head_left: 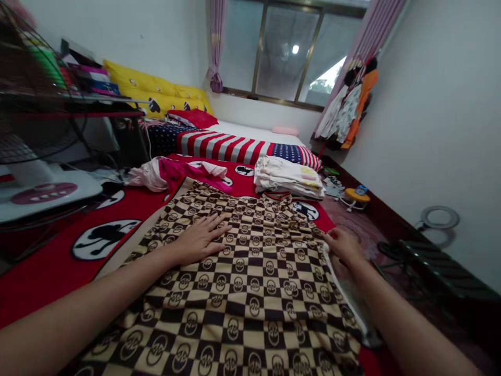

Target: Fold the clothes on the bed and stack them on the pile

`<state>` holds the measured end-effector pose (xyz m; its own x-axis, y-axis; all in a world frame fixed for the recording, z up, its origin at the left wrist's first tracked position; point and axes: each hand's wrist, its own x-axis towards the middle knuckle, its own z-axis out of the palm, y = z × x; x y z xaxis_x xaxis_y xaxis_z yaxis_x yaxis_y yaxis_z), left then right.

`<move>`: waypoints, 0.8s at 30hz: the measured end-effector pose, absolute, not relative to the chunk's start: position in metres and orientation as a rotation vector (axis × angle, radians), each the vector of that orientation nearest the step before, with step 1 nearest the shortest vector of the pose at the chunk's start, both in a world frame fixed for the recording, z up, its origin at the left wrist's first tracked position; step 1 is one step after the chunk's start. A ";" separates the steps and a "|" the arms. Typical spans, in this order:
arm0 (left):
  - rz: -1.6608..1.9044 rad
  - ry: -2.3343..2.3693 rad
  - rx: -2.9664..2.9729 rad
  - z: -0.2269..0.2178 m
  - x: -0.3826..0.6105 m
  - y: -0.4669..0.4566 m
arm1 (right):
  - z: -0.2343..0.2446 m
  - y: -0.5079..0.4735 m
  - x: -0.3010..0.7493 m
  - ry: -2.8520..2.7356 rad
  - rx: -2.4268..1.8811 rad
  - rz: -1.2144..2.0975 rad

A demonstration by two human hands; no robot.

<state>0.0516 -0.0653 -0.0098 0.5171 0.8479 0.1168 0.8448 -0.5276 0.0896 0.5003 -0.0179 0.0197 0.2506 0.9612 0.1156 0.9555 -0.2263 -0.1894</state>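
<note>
Item: white folded clothes (287,177), one stack, near the far right corner of the red cover (43,277), just beyond the collar of the checked garment (254,284). Item: pink clothes (176,173), loose heap, toward the far left corner, close to the garment's far left part. Item: fan (43,190), white base, beside the left edge, blurred in part.

Principal piece: checked garment, brown and tan with ring-like motifs, spread across the middle of the red cover and running out at the near side of the view, collar toward the far edge. Left hand (199,240): palm down on its upper left part, fingers apart. Right hand (344,246): at its right border, fingers drawn in; whether they grip the fabric, cannot tell.

Support and room: red cover, black-and-white oval prints. Beyond the far edge, bed (230,146) with striped, starred cloth; yellow cushions (156,86); window (289,52) between purple curtains. Past the right edge, yellow stool (357,195), ring-shaped lamp (454,216), hanging clothes (348,112).
</note>
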 end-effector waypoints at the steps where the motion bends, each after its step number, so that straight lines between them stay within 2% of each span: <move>1: 0.212 1.516 2.723 -0.009 0.052 -0.065 | 0.025 -0.017 0.500 -1.839 -2.293 0.099; 3: 0.170 1.536 2.710 -0.004 0.055 -0.067 | 0.035 -0.020 0.497 -1.909 -2.234 0.114; 7: 0.092 1.681 2.638 0.017 0.065 -0.084 | 0.040 -0.053 0.479 -2.010 -1.799 -0.143; 10: 0.089 1.641 2.677 0.028 0.068 -0.107 | 0.025 -0.093 0.464 -2.262 -1.449 -0.056; 13: 0.053 1.522 2.635 0.024 0.057 -0.133 | 0.012 -0.127 0.462 -2.429 -1.292 -0.020; 15: 0.121 1.505 2.592 0.019 0.042 -0.150 | 0.009 -0.147 0.467 -2.337 -1.240 -0.092; 20: 0.580 1.417 2.660 0.022 -0.008 -0.197 | 0.009 -0.211 0.481 -2.232 -0.930 -0.277; 22: 0.628 1.385 2.668 0.030 -0.028 -0.220 | 0.001 -0.240 0.483 -2.336 -0.768 -0.338; 24: 0.527 1.361 2.660 0.037 -0.045 -0.242 | -0.012 -0.263 0.482 -2.483 -0.593 -0.409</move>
<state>-0.0450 -0.2417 0.0375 0.5386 0.8029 0.2556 0.7656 -0.5930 0.2493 0.4823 -0.2628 -0.0117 -0.7522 0.3240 0.5738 0.4910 0.8564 0.1601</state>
